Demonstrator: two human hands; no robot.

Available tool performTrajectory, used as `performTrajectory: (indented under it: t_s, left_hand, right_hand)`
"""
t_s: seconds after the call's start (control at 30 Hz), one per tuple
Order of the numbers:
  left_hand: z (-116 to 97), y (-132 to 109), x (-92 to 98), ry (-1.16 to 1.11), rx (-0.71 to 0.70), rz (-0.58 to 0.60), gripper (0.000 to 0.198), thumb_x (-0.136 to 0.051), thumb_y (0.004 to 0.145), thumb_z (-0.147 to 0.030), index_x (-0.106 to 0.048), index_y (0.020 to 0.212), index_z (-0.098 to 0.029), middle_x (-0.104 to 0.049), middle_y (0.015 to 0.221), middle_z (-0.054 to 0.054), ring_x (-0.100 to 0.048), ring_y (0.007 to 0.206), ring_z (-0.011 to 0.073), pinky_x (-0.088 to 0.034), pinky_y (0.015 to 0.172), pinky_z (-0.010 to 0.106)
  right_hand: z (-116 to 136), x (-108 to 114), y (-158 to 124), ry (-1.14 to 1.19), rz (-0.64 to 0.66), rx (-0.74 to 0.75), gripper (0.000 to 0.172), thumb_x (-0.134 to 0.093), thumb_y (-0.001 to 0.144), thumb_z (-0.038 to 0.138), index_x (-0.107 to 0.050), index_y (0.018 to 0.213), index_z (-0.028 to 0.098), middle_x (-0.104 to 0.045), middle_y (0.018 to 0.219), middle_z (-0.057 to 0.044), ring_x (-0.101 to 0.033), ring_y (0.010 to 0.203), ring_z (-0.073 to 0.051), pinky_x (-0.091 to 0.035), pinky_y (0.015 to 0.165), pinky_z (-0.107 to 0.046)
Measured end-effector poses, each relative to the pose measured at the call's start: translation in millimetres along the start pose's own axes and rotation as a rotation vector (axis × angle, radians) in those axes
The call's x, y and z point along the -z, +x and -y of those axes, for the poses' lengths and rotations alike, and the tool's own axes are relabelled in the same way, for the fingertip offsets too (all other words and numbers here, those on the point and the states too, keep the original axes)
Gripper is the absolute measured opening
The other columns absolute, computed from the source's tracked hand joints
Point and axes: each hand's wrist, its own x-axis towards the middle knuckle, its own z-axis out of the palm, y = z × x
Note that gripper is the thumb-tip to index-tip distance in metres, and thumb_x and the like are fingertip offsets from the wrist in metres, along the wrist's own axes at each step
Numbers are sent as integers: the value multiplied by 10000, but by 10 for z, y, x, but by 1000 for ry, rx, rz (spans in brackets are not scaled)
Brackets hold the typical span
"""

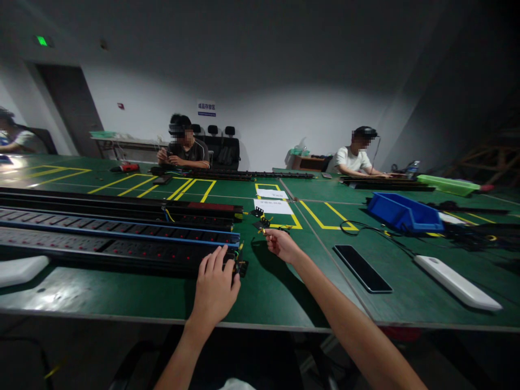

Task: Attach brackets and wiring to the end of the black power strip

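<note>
My left hand (213, 284) lies over the near end of a long black power strip (154, 253), fingers stretched out and resting on its top. Yellow-green wires (241, 247) stick out of that end, beside my fingertips. Just right of it, my right hand (280, 245) is closed in a pinch above the table. A small yellowish piece shows at its fingertips, too small to name. Little black brackets with holes (262, 222) are right beyond those fingertips. Behind the near strip, another strip with a blue edge (122, 225) runs parallel.
A phone (363, 268), a white power bank (457, 281) with a black cable and a blue bin (404, 211) are on the right. Paper sheets (272, 206) lie ahead on the green table (284, 303). Several people sit across, one (189, 146) handling something small.
</note>
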Motion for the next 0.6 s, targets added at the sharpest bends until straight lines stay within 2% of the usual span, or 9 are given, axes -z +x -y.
performTrajectory:
  t_s: [0.6]
  left_hand:
    - [-7,8,18,-10,-4,-5,232,-531,898,-260,-694,1051,-196,-547,1461,147,-472,1372,332,-391,1125,549]
  right_hand:
    - [-3,4,-5,-14,6,10,108,-640,892,178,-610,794,143,-553,562,50,-473,402,-37,-396,388,-134]
